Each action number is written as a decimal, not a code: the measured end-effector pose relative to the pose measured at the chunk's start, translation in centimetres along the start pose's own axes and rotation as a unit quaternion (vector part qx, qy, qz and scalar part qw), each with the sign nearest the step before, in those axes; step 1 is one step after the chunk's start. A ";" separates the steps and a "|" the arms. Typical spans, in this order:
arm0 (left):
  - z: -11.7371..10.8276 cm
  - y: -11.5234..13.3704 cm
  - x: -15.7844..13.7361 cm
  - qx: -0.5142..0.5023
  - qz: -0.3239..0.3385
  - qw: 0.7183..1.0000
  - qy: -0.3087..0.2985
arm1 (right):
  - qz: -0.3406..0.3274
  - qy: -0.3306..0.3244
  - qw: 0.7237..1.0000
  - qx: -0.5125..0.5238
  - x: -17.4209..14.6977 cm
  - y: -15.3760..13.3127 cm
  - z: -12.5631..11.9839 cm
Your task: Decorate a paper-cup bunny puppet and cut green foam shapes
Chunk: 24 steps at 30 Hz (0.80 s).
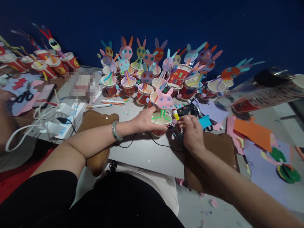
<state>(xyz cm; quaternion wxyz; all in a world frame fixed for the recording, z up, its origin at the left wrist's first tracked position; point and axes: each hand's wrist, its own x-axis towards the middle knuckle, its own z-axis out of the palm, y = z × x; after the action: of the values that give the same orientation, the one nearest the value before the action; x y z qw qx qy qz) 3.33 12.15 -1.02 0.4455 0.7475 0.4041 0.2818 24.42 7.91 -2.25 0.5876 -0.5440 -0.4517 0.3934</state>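
My left hand (145, 122) is wrapped round a red paper cup (158, 132) with a pale inside, upright over the table. Above its rim stands a pink paper rabbit head (164, 101), joined to the cup by folded green strips (162, 114). Just right of the cup, my right hand (193, 131) is closed with the fingers pinched together; what they hold, if anything, I cannot make out. A small purple paper disc (174, 121) shows between cup and fingertips. Behind them is a glue stick (175, 114) with a yellow label.
Several finished cups with paper animals (128, 83) crowd the back by the blue wall. A power strip (71, 118) with white cables lies left. Brown cushions (216, 148) flank the work spot. Orange paper (253, 131) and scraps lie right; another person's arm (7, 117) shows far left.
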 end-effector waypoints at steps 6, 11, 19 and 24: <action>-0.2 -0.1 0.2 -0.004 0.014 1.000 0.020 | -0.036 0.098 0.967 0.231 4.7 -4.9 -3.8; -0.5 0.0 0.1 -0.021 0.024 0.999 0.039 | 0.041 -0.066 0.982 0.170 4.2 -0.1 -1.4; -1.0 1.1 -0.2 -0.040 0.071 0.995 0.054 | -0.103 -0.276 0.955 -0.033 1.5 0.0 0.6; -0.7 1.2 -0.3 -0.044 0.080 0.995 0.048 | -0.165 -0.245 0.951 -0.093 0.6 0.2 1.4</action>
<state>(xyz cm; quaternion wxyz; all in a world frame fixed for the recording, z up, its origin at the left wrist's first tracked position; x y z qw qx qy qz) 3.03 11.89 0.38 0.4340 0.7425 0.3509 0.3703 23.25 8.93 -2.42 0.4622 -0.4008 -0.6997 0.3690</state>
